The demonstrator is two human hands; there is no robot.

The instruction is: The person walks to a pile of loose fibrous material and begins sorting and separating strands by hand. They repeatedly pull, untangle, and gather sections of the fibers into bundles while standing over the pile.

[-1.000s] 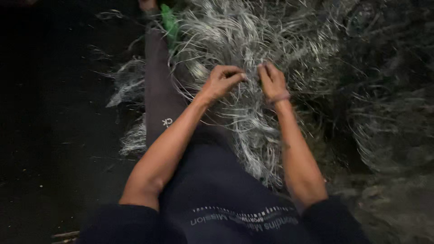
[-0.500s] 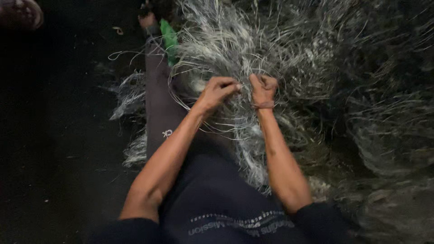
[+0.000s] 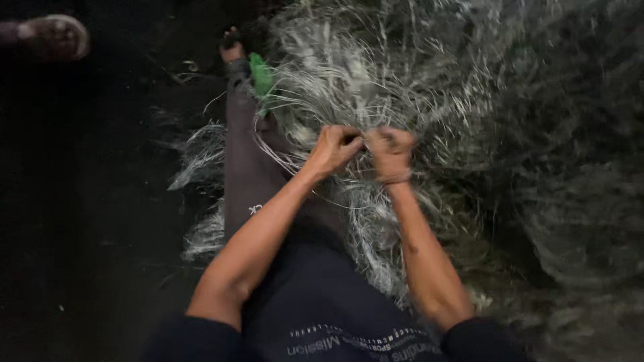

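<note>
both hands, left hand (image 3: 333, 149) and right hand (image 3: 391, 154), pinch strands of the net (image 3: 376, 80) mid-frame; it looks light, limp, snag-prone, best gripped by single strands.

Dark short-sleeved shirt, grey trousers

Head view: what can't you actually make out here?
- Head view: what the left hand and right hand pinch between them; the curled fingers cover it.
- How far the net runs; the top and right edges cut it off, and it is blurred.
- The green thing: part buried in net.
- The floor: too dark.
- The foot: its owner is out of frame.
</note>
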